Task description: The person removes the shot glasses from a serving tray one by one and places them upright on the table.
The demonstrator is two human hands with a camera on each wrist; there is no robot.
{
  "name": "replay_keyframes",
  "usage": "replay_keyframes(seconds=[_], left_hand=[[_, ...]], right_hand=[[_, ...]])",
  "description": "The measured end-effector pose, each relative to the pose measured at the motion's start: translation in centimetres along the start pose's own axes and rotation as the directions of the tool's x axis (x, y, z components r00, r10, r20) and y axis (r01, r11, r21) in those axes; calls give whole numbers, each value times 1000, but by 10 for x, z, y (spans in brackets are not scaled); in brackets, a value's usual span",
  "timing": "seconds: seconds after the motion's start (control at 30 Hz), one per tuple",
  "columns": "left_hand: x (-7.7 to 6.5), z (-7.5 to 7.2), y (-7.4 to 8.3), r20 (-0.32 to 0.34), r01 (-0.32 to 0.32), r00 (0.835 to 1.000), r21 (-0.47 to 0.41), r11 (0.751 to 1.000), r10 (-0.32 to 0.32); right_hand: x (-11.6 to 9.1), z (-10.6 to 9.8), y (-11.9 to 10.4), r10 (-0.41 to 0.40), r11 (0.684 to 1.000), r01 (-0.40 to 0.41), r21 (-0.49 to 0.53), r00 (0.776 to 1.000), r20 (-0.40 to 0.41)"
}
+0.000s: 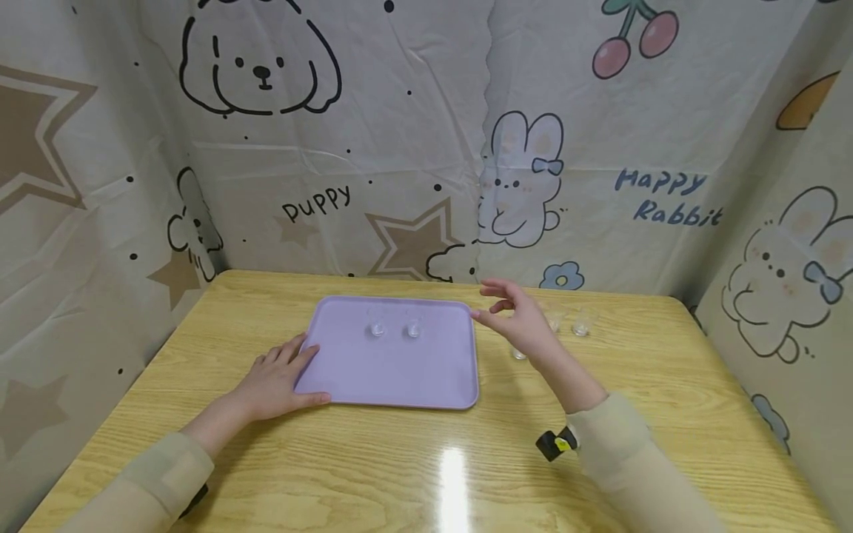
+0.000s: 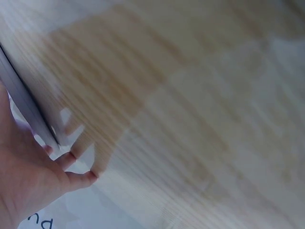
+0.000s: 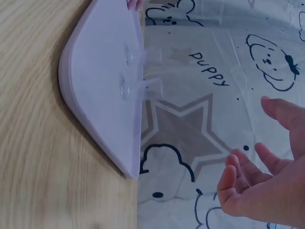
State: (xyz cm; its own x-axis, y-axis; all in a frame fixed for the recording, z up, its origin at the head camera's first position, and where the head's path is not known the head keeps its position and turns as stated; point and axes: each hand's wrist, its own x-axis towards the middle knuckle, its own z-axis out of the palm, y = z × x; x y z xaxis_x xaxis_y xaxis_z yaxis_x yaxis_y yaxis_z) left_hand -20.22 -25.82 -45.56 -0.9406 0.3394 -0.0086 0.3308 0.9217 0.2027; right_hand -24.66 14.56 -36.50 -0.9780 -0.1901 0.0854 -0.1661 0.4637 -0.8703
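Observation:
A lilac tray (image 1: 400, 374) lies flat on the wooden table, with two small clear cups standing on it, a left one (image 1: 378, 328) and a right one (image 1: 414, 329). My left hand (image 1: 276, 381) rests at the tray's left side, its thumb along the front rim and its fingers spread by the left edge. In the air just right of the tray is my right hand (image 1: 516, 322), empty, fingers loosely bent and thumb apart. Under and behind it show more clear cups, one (image 1: 518, 354) partly covered by the hand and another (image 1: 553, 323) beyond the wrist.
One more clear cup (image 1: 581, 326) stands farther right on the table (image 1: 373, 466). A printed cloth (image 1: 400, 148) with cartoon animals hangs behind the table and along both sides.

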Motion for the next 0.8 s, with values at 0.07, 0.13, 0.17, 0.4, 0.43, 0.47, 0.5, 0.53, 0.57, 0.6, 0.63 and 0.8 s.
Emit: replay_keyframes(seconds=[0.07, 0.13, 0.17, 0.4, 0.43, 0.47, 0.5, 0.53, 0.57, 0.6, 0.63, 0.8], left_hand=[[0, 0, 0, 1, 1, 1000, -4, 1000, -1], [-1, 0, 0, 1, 2, 1000, -6, 1000, -2], [-1, 0, 0, 1, 3, 1000, -6, 1000, -3], [-1, -1, 1, 3, 7, 1000, -14, 1000, -7], [-1, 0, 1, 4, 7, 1000, -15, 1000, -7], [-1, 0, 1, 5, 6, 1000, -14, 1000, -6], [-1, 0, 1, 6, 5, 1000, -15, 1000, -5], [-1, 0, 1, 6, 5, 1000, -16, 1000, -5], [-1, 0, 1, 6, 4, 1000, -15, 1000, -4], [-1, 0, 1, 7, 4, 1000, -15, 1000, -4], [0, 0, 1, 7, 4, 1000, -16, 1000, -4], [0, 1, -1, 4, 5, 1000, -7, 1000, -5]], right_hand=[[4, 7, -2, -15, 1000, 15, 9, 1000, -3], [8, 14, -3, -27, 999, 27, 17, 1000, 1], [10, 17, -4, -29, 999, 29, 23, 1000, 5], [27, 40, -1, -43, 997, 40, 65, 998, 55], [29, 43, 0, -44, 997, 39, 72, 997, 62], [31, 46, 1, -41, 996, 36, 79, 997, 71], [34, 49, 2, -42, 996, 36, 80, 996, 77], [35, 52, 3, -37, 996, 30, 84, 996, 84], [37, 55, 5, -35, 996, 27, 89, 995, 91], [39, 57, 6, -30, 996, 21, 91, 995, 94], [41, 60, 8, -25, 996, 16, 88, 995, 99], [49, 73, 15, -1, 997, -7, 74, 994, 111]])
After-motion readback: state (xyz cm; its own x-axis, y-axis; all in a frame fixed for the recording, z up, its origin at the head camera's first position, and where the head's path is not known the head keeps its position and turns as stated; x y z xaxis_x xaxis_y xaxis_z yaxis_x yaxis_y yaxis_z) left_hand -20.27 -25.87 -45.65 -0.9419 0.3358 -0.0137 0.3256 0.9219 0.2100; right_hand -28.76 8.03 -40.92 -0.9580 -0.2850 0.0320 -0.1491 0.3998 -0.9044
